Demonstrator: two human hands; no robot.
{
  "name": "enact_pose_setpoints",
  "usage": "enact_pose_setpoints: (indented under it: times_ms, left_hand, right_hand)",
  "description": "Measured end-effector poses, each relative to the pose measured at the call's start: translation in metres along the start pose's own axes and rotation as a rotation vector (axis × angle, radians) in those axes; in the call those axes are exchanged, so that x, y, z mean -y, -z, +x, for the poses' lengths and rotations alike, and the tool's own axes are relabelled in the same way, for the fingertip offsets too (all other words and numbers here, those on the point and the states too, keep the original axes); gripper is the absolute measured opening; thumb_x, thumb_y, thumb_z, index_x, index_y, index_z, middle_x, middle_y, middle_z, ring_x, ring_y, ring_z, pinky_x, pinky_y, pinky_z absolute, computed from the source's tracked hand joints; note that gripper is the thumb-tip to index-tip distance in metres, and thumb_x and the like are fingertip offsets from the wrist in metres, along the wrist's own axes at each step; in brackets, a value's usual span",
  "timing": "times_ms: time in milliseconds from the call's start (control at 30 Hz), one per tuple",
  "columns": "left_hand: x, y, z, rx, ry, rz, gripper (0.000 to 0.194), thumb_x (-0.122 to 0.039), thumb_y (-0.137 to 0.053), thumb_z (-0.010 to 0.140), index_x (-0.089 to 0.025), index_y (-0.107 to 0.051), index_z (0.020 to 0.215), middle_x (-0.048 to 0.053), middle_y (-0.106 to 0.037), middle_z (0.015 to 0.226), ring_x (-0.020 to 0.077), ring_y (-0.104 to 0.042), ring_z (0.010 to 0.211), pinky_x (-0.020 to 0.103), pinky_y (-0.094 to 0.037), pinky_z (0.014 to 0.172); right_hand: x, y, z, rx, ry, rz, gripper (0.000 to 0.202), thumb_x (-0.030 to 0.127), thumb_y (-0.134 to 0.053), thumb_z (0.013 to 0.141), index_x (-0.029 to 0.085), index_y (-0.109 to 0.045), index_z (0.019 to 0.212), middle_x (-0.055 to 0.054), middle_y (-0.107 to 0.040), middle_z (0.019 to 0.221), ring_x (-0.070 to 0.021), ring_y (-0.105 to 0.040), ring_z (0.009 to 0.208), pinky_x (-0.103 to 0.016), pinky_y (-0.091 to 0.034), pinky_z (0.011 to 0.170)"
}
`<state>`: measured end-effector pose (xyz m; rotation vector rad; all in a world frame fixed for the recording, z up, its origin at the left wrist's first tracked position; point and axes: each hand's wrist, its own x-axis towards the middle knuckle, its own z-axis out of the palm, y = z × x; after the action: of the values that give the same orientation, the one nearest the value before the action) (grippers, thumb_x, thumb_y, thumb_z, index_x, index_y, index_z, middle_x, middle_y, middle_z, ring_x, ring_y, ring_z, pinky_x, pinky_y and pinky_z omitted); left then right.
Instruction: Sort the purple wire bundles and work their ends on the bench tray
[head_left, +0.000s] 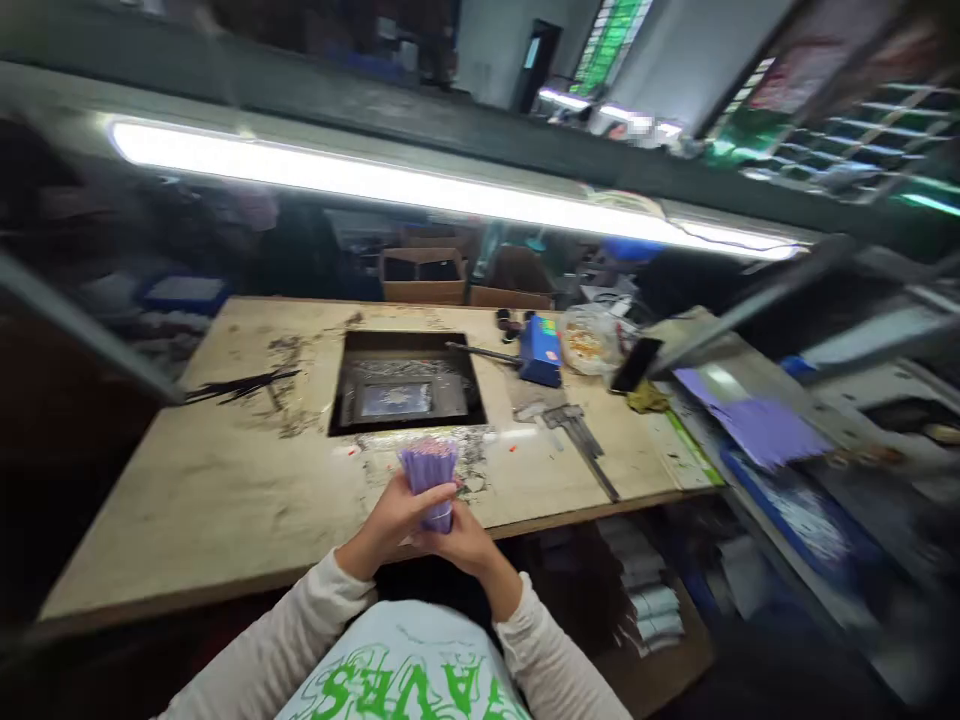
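A bundle of thin purple wires or strips [427,468], with pinkish-coppery tips at its far end, stands between my two hands near the front edge of the bench. My left hand [394,515] wraps it from the left, thumb laid across its front. Around its lower right side, my right hand [461,540] closes on the same bundle. Just beyond the bundle is a rectangular opening [335,400] in the bench top, with a dark metal frame and a shiny grey surface inside. Motion blur hides the finer detail.
The wooden bench [195,500] carries black strips [240,386] at left. To the right lie a caliper-like metal tool [585,450], a blue box [541,350], a plastic bag [590,340] and a black phone-like object [636,364]. Purple strips [757,420] rest on the right-hand shelf. A lamp tube [450,187] hangs above.
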<state>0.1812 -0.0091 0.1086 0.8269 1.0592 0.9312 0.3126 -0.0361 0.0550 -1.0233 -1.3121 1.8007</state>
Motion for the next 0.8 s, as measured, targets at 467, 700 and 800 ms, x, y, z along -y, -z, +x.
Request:
enact_pose_setpoints:
  times_ms: [467,700,800]
  left_hand:
    - [0.070,-0.058,0.063,0.250,-0.311,0.774,0.072,-0.054,-0.069,0.068,-0.019,-0.050,0.128,0.014,-0.058,0.128,0.0315,-0.053,0.120,0.048,-0.039,0.105]
    - [0.110,-0.041,0.086,0.252,-0.783,1.340,0.065,-0.053,-0.055,0.079,-0.013,-0.046,0.130,0.020,-0.048,0.133,0.0370,-0.030,0.137,0.056,-0.025,0.112]
    - [0.114,-0.042,0.083,0.259,-0.752,1.442,0.065,-0.051,-0.053,0.080,-0.013,-0.045,0.132,0.021,-0.044,0.138,0.0386,-0.026,0.139,0.057,-0.022,0.113]
  right_hand:
    - [-0.067,0.070,-0.093,-0.732,0.065,0.598,0.046,0.036,-0.085,0.048,0.014,-0.062,0.082,0.001,-0.063,0.069,-0.0121,-0.059,0.057,-0.027,-0.049,0.059]
    - [-0.160,0.151,-0.179,-1.463,-0.348,0.779,0.031,0.026,-0.074,0.061,0.018,-0.052,0.081,0.003,-0.059,0.065,-0.0117,-0.062,0.057,-0.022,-0.049,0.052]
    - [-0.206,0.187,-0.204,-1.515,-0.553,0.737,0.022,0.022,-0.071,0.067,0.016,-0.053,0.077,0.003,-0.058,0.060,-0.0116,-0.061,0.052,-0.022,-0.049,0.050]
